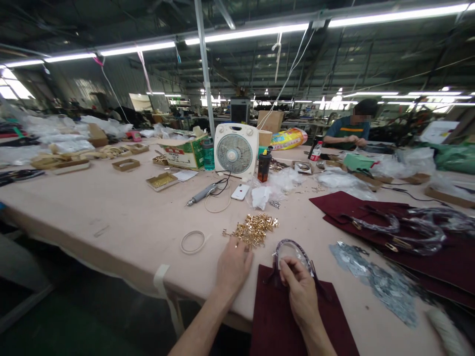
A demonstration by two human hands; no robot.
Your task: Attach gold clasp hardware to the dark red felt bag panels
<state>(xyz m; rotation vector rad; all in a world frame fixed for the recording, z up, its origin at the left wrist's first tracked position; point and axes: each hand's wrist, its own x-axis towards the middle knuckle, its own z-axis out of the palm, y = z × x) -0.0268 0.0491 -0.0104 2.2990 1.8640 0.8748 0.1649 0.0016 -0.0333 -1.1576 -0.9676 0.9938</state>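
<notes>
Maroon bag panel (274,311) lies at the table's near edge, its lower part cut off by the bottom of the view, with 1 curved handle (293,243) standing from its top. The right hand (300,283) is raised over the panel, palm turned inward, fingers curled and thumb meeting the forefinger in front of the handle's loop; whether anything small sits in that pinch I cannot tell. The left hand (233,263) reaches forward, back upward, fingers bent down at the near edge of a heap of gold metal pieces (258,227). Its fingertips are lost among the pieces, so I cannot tell whether they grip 1. Both forearms enter from below, cut off short of the elbows. The right hand hides part of the handle and panel; single pieces deep in the heap blur together.
</notes>
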